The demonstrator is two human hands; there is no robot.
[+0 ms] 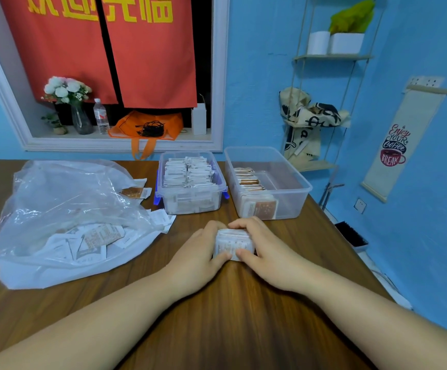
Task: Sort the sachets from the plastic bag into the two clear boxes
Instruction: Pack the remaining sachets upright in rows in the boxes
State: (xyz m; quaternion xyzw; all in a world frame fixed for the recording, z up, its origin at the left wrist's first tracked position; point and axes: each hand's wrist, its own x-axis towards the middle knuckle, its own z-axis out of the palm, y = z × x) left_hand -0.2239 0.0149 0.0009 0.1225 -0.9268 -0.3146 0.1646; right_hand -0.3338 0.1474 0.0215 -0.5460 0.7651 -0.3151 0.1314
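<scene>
Left hand (198, 252) and right hand (267, 249) pinch a stack of white sachets (234, 243) from both sides, and the box of white sachets (190, 204) sits beyond, slightly left, nearer the left hand.

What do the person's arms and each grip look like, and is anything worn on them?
Both arms are uncovered as far as the picture shows: no sleeve reaches the left forearm or the right forearm. The left grip and the right grip are bare hands, with no glove, ring, watch or bracelet in view.
</scene>
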